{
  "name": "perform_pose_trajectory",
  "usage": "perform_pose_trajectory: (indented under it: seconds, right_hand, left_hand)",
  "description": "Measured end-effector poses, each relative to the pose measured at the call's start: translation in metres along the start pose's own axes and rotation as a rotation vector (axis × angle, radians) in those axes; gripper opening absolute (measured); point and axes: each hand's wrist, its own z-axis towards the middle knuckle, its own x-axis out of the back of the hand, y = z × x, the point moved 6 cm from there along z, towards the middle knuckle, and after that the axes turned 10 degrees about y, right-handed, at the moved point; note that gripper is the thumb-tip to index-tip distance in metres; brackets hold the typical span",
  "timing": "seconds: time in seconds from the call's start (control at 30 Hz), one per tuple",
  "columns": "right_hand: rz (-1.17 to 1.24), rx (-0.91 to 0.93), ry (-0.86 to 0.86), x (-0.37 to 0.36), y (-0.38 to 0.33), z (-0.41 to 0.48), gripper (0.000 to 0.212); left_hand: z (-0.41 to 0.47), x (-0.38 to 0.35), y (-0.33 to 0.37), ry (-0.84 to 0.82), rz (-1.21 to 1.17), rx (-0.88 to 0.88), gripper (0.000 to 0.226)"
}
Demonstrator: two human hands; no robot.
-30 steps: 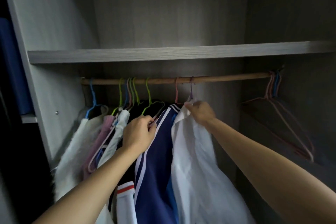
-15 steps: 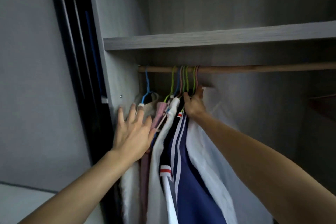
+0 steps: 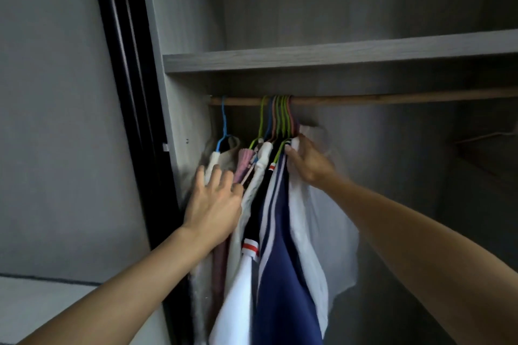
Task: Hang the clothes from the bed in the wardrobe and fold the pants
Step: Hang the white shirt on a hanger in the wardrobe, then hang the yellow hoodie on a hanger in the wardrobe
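Several garments hang bunched at the left end of the wooden rail (image 3: 378,99) on coloured hangers (image 3: 280,117). From left to right there is a cream garment (image 3: 221,157), a pink one (image 3: 244,162), a white one, a navy jacket with white stripes (image 3: 280,274) and a white shirt (image 3: 316,246). My left hand (image 3: 215,204) lies with straight fingers against the cream and pink garments. My right hand (image 3: 305,162) grips the white shirt at its shoulder, just under the hanger hooks.
A grey shelf (image 3: 336,56) runs above the rail. The wardrobe's side panel (image 3: 168,120) and a dark sliding door frame (image 3: 123,92) stand at the left. An empty hanger (image 3: 482,137) hangs at the far right. The rail is bare between it and the clothes.
My left hand let go of a hanger and now lies flat against the leftmost garments. My right hand slid the white shirt left, so the clothes are packed together. My view turned left.
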Motion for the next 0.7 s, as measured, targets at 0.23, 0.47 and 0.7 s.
perform_pose_trajectory:
  seconds: [0.23, 0.47, 0.7]
  right_hand:
    - [-0.643, 0.206, 0.038, 0.114, 0.053, -0.094, 0.035]
    - [-0.802, 0.207, 0.111, 0.268, 0.122, -0.246, 0.024]
    - [-0.919, -0.096, 0.043, 0.421, 0.226, -0.447, 0.026]
  left_hand:
    - [0.028, 0.048, 0.103, 0.156, -0.197, -0.09, 0.011]
    - [0.023, 0.126, 0.276, 0.138, -0.498, -0.217, 0.016]
    - [-0.041, 0.238, 0.484, 0.001, -0.765, -0.415, 0.027]
